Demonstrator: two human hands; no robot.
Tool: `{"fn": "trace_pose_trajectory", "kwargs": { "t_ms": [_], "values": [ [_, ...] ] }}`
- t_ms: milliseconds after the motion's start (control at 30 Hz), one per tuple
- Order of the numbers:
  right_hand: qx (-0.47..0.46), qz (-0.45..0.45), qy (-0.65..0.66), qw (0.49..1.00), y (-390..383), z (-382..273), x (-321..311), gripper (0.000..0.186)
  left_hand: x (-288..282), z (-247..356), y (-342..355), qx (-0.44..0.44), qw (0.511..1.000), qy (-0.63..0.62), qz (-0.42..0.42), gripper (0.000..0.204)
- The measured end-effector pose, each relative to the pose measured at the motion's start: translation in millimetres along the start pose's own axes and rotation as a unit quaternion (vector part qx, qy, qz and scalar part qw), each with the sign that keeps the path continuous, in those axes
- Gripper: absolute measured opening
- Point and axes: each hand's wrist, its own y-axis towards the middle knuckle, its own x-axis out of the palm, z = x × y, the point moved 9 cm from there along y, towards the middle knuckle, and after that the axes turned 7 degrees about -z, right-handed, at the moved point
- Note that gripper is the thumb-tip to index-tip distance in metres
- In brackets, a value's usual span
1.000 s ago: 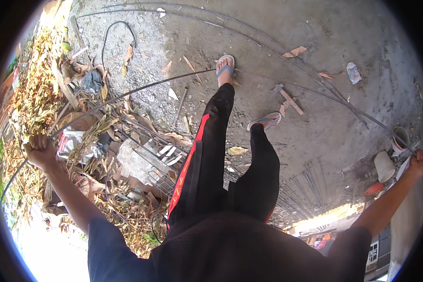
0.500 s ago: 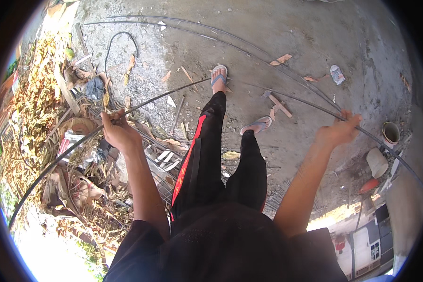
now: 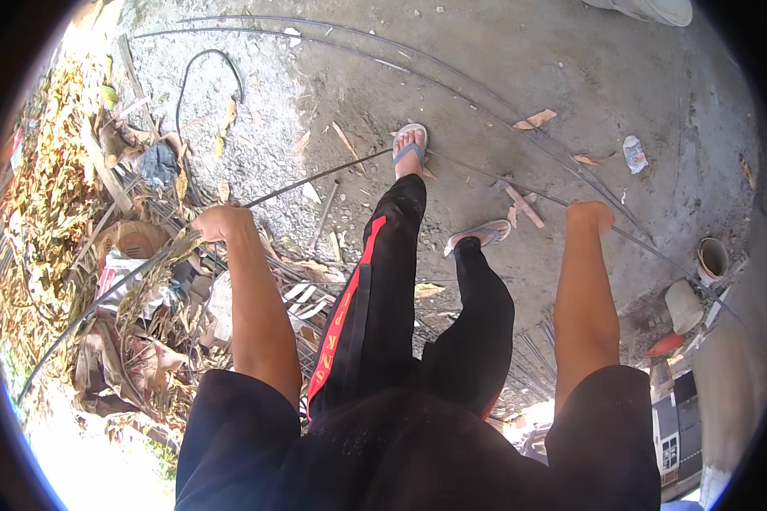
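A long, thin, dark steel rod (image 3: 324,175) runs across the view from lower left to right, bent at my front foot (image 3: 410,149). The sandalled foot is set on the rod, hiding a short piece of it. My left hand (image 3: 223,223) is closed round the rod on the left, above the dry litter. On the right, my right hand (image 3: 590,215) grips the same rod with its knuckles uppermost. Both arms are stretched forward and apart. The rod's ends reach out past each hand.
Two more long rods (image 3: 400,66) and a curved black piece (image 3: 181,94) lie on the ground ahead. Dry leaves (image 3: 51,221) and scrap are heaped at left. A wooden-handled hammer (image 3: 525,207) lies near my rear foot (image 3: 486,235). Buckets (image 3: 710,260) stand at right.
My right hand has come inward along the rod toward my feet, and its wrist has turned over. The left hand still holds on, now with its back uppermost. The view has shifted slightly.
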Motion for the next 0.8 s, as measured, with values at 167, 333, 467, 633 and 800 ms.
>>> {"fn": "trace_pose_trajectory", "kwargs": {
  "t_ms": [167,333,467,633,800],
  "values": [
    [0.017,0.072,0.013,0.997,102.1,2.6,21.3,0.048,-49.4,39.6,51.5,-0.028,0.992,0.006,0.127,0.048],
    [-0.047,0.097,-0.029,0.994,209.8,-30.9,27.4,0.050,-36.9,49.7,115.3,-0.028,0.992,0.022,0.125,0.058],
    [-0.003,0.042,-0.035,0.999,267.9,-20.5,82.1,0.055,3.0,41.7,164.4,-0.039,0.986,0.033,0.160,0.055],
    [-0.064,-0.041,-0.240,0.968,313.6,-16.0,181.1,0.044,87.2,3.7,250.6,-0.073,0.918,-0.386,0.056,0.044],
    [-0.143,-0.099,-0.397,0.901,367.8,-36.2,233.4,0.034,165.0,21.1,302.8,-0.128,0.455,-0.879,0.056,0.031]
  ]
}}
